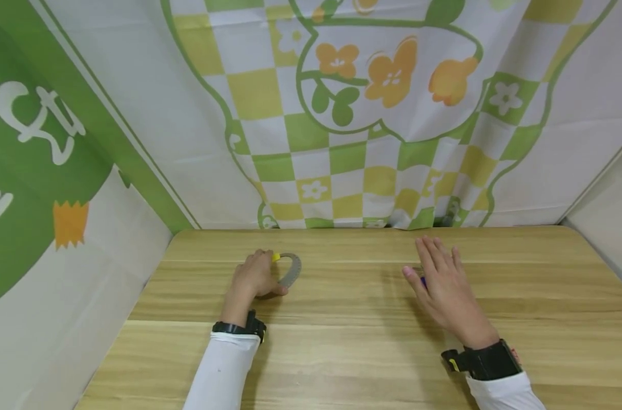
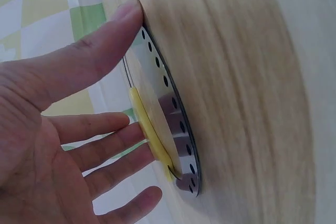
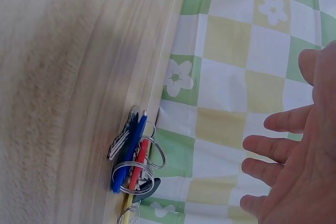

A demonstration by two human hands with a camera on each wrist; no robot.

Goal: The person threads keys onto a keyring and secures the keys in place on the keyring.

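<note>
My left hand [image 1: 253, 277] rests at a D-shaped metal plate [image 1: 293, 272] lying on the table. In the left wrist view, the plate shows a row of small holes, and its straight side is a thin wire with a yellow sleeve [image 2: 150, 129]. The thumb reaches the plate's upper end; the loosely extended fingertips touch or nearly touch the sleeve. My right hand [image 1: 446, 293], fingers extended, hovers above a bunch of keys, mostly hidden in the head view. The right wrist view shows them with metal rings, a blue tag [image 3: 129, 155], a red tag [image 3: 138, 165] and a partly visible yellow one.
Both hands work over a light wooden table [image 1: 336, 341]. A checked, flowered curtain [image 1: 311, 142] hangs along its far edge. To the left hangs a green and white printed cloth [image 1: 101, 102], and a pale wall [image 1: 605, 222] stands at the right.
</note>
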